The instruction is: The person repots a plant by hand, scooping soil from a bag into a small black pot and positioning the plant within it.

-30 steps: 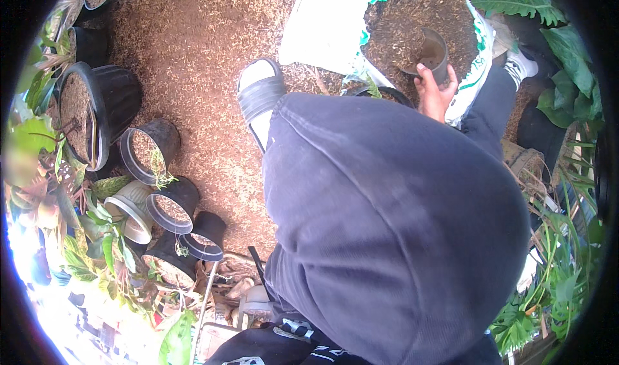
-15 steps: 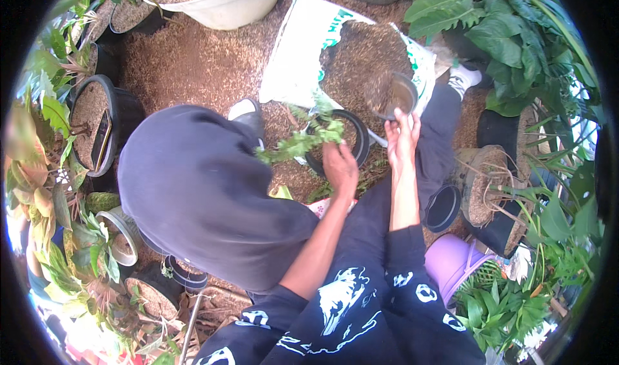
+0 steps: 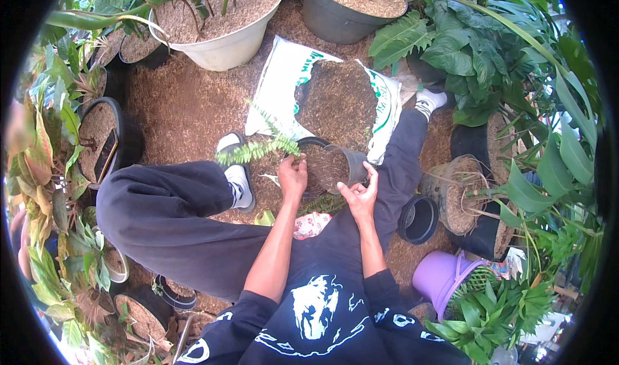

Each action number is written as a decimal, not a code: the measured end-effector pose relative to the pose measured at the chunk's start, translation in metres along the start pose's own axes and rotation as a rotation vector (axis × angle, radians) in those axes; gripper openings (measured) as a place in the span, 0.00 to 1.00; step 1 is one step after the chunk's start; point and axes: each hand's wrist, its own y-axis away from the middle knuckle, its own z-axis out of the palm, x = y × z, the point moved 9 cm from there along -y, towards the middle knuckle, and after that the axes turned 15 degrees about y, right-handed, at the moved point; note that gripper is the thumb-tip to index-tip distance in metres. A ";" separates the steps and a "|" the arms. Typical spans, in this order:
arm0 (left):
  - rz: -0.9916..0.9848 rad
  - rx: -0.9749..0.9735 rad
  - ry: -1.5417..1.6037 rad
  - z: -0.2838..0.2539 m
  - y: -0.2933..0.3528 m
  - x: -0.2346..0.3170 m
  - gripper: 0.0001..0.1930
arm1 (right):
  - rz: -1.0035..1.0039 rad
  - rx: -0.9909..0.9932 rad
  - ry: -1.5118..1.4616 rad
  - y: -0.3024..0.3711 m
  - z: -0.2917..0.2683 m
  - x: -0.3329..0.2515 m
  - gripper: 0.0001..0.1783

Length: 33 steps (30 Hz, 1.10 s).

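Note:
In front of my lap, my left hand (image 3: 293,177) is closed around the base of a green fern (image 3: 267,147), whose fronds reach out to the left. The fern stands over a black pot (image 3: 311,141), mostly hidden behind my hands and the soil. My right hand (image 3: 361,194) grips a small dark plastic pot (image 3: 356,165) by its wall. It is tilted on its side, mouth toward the fern, with brown soil (image 3: 327,168) in and before its opening. Just beyond lies an opened white bag (image 3: 271,104) full of dark potting mix (image 3: 338,97).
My legs spread around the work spot. A nested black pot (image 3: 419,218) and a purple bucket (image 3: 442,278) stand at right. Large white (image 3: 235,46) and grey (image 3: 345,20) pots sit at the far side. Leafy potted plants crowd both sides; a patterned cloth (image 3: 311,225) lies near my lap.
My right hand has brought the small pot from over the bag toward me and left, tipping it above the black pot. My left hand stays at the fern. My left knee has lowered outward.

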 end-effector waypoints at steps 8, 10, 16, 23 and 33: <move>0.025 -0.008 0.026 -0.004 -0.003 0.000 0.08 | -0.122 0.059 0.028 0.002 0.006 -0.007 0.48; 0.034 -0.007 0.032 -0.003 -0.002 0.001 0.09 | -0.177 0.111 0.038 0.003 0.002 -0.016 0.48; 0.026 -0.023 0.013 0.004 -0.003 0.000 0.08 | -0.151 0.108 0.331 -0.002 0.006 -0.021 0.48; 0.020 -0.047 0.025 0.007 -0.004 -0.003 0.08 | -0.306 0.197 0.329 0.000 0.001 -0.038 0.48; 0.066 -0.027 -0.014 0.003 -0.008 -0.015 0.08 | -0.356 0.277 0.316 0.003 -0.005 -0.038 0.45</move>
